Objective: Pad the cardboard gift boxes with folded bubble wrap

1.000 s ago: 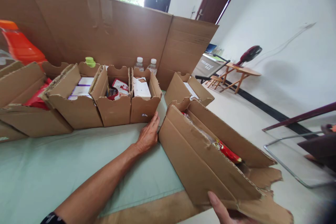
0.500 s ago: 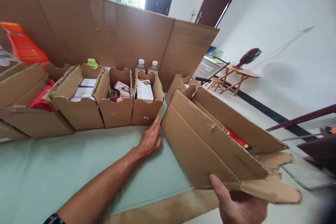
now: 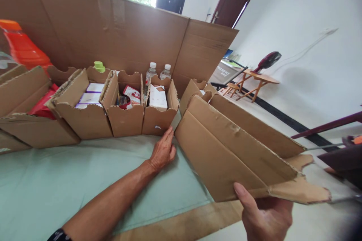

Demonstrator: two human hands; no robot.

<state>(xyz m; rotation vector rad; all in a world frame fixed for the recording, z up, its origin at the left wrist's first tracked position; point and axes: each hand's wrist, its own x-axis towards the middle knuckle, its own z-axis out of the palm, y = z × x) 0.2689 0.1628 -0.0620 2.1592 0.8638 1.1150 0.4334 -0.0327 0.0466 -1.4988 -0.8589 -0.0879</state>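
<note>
The right hand (image 3: 266,212) grasps the long cardboard box (image 3: 220,147) by its lower edge close to the open-flapped end: the thumb presses the side wall, while the fingers curl underneath, out of sight. The left hand (image 3: 163,150) grips nothing. Its fingers are stretched out flat, the tips at the lower corner of the end box (image 3: 158,122) in the row; whether they truly touch it, I cannot tell.

The step in hand looks like handling the long box beside that row, with the left hand minding the gap between the two. As I judge it, the next move calls for a firm hold under the loose end (those torn flaps look flimsy) and for keeping the left fingers clear of the pinch between the corners.

The long box slants out to the right, its far end by the pale green cloth (image 3: 98,180) and its near end past the brown strip (image 3: 175,224) along the cloth's edge. Its tall side wall hides whatever may lie inside, and whether its base rests on anything is unclear. Another box (image 3: 189,92) behind it is mostly covered. Farther out, the orange bottle (image 3: 25,51) is partly masked by boxes, and a dark shape (image 3: 345,162) at the right edge is too blurred to name.
</note>
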